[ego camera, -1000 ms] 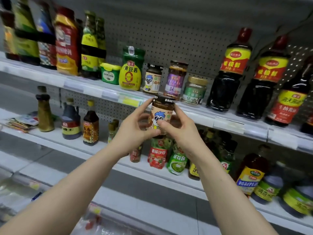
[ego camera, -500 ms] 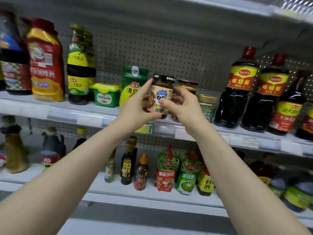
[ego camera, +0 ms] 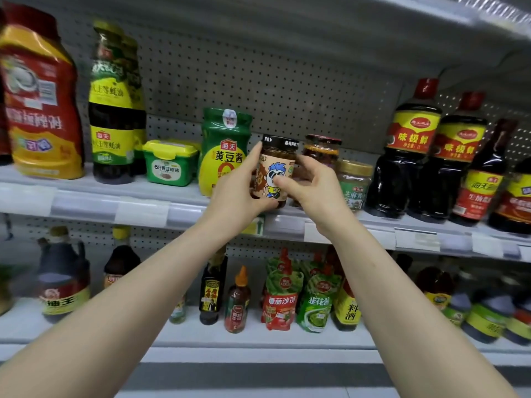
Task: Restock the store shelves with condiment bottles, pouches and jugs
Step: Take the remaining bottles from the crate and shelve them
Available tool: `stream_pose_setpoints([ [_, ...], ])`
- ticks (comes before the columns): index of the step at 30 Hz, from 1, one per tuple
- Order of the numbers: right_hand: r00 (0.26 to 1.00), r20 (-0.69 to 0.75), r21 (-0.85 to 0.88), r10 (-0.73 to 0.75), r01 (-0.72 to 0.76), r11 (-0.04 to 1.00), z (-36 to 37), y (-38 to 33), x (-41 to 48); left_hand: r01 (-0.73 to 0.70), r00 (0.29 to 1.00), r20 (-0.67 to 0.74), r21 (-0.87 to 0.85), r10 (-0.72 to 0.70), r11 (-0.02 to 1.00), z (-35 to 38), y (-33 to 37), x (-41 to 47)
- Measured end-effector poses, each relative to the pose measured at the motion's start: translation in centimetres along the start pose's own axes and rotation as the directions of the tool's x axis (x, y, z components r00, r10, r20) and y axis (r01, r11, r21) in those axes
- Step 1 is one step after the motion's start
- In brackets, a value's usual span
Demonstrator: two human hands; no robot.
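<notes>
Sauce jar (ego camera: 274, 170) with a black lid and cartoon label is standing upright at the centre of the frame, and I am holding it between both hands. My left hand (ego camera: 235, 185) is cupping its left side, one fingertip up by the lid, while my right hand (ego camera: 313, 188) is gripping its right side, thumb lying across the label. It is showing at the front edge of the upper shelf (ego camera: 86, 202), just right of the green pouch (ego camera: 224, 150) and in front of a second jar (ego camera: 321, 147); I cannot tell whether its base is touching the shelf.
</notes>
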State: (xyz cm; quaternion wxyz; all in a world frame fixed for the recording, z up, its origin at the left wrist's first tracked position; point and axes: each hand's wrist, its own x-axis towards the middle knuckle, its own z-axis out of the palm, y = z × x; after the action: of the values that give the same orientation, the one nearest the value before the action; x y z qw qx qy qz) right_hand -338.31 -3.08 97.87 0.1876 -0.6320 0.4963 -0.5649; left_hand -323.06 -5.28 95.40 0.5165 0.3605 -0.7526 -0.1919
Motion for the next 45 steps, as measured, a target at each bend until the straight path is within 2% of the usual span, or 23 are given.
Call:
stream_pose_setpoints([
  [11, 1.000, -0.025, -0.103, 0.019, -0.021, 0.994, 0.3, -0.2, 0.8, 0.002, 1.000, 0.028, 0.200, -0.007, 0.980, 0.4, -0.2, 1.7],
  [26, 0.994, -0.105, -0.232, -0.010, -0.015, 0.973, 1.2, -0.3, 0.8, 0.008, 1.000, 0.000, 0.270, -0.009, 0.963, 1.5, -0.3, 1.9],
  [30, 0.997, -0.082, -0.309, 0.015, -0.039, 0.950, 1.8, -0.4, 1.2, 0.013, 1.000, -0.004, 0.327, -0.012, 0.945, 1.3, -0.3, 2.2],
  [34, 0.995, -0.077, -0.337, -0.059, 0.030, 0.941, 1.6, 0.3, -0.5, -0.034, 0.999, 0.025, 0.328, 0.027, 0.944, 0.9, -0.6, 0.7],
  [36, 0.971, -0.103, -0.447, -0.217, 0.150, 0.882, 1.3, 0.6, -2.1, -0.140, 0.989, 0.004, 0.355, 0.149, 0.924, 0.4, -0.9, -0.7],
  [38, 0.903, -0.088, -0.591, -0.420, 0.292, 0.752, 1.2, 0.8, -3.8, -0.261, 0.955, -0.023, 0.418, 0.297, 0.870, 0.0, -1.3, -1.9],
  [40, 0.851, -0.021, -0.678, -0.525, 0.374, 0.633, 1.2, 1.2, -4.8, -0.317, 0.932, -0.007, 0.471, 0.363, 0.823, -0.2, -1.6, -2.5],
  [42, 0.864, 0.041, -0.710, -0.502, 0.378, 0.594, 1.4, 1.5, -5.0, -0.328, 0.932, 0.033, 0.505, 0.362, 0.799, -0.1, -1.8, -2.7],
  [45, 0.905, 0.086, -0.711, -0.416, 0.348, 0.610, 1.8, 1.8, -4.8, -0.319, 0.940, 0.065, 0.519, 0.335, 0.793, 0.2, -2.1, -2.7],
])
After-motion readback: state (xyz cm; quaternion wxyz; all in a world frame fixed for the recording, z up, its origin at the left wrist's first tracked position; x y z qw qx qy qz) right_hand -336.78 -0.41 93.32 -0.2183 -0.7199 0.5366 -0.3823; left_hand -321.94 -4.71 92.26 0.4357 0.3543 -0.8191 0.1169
